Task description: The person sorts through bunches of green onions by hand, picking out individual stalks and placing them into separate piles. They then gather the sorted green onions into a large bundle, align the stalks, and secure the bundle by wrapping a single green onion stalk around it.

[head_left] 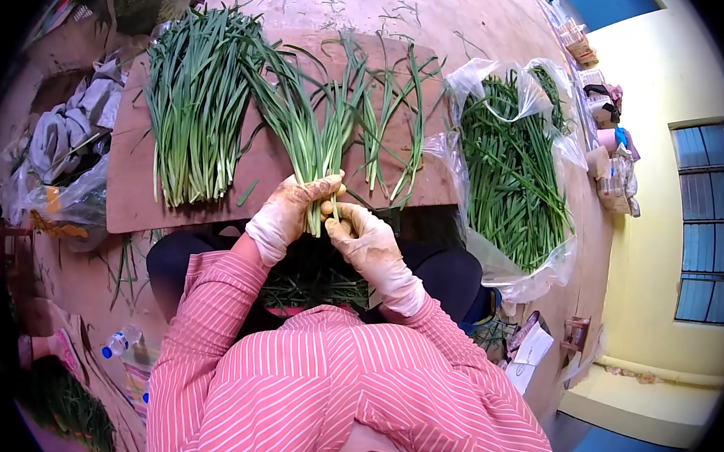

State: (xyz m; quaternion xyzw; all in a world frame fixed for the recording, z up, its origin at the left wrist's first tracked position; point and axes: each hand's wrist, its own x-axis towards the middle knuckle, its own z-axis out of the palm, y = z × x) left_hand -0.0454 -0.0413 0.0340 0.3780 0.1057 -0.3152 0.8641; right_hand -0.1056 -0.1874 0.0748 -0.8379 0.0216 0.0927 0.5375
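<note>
Left hand (pixel 293 205) clamps the green bundle (pixel 315 144) between its fingers (pixel 321 187), right hand (pixel 365 241) pinching a stem (pixel 335 209)

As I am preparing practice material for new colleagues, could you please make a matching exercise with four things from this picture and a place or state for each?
Things
1. Clear bottle
2. Left hand
3. Large pile of green stalks
4. Plastic bag

Places and states
A. Lying on the left part of the brown board
B. Filled with greens, to the right of the board
C. Fitted with a blue cap
D. Gripping a bunch of green stalks

Pairs: 1-C, 2-D, 3-A, 4-B
</note>
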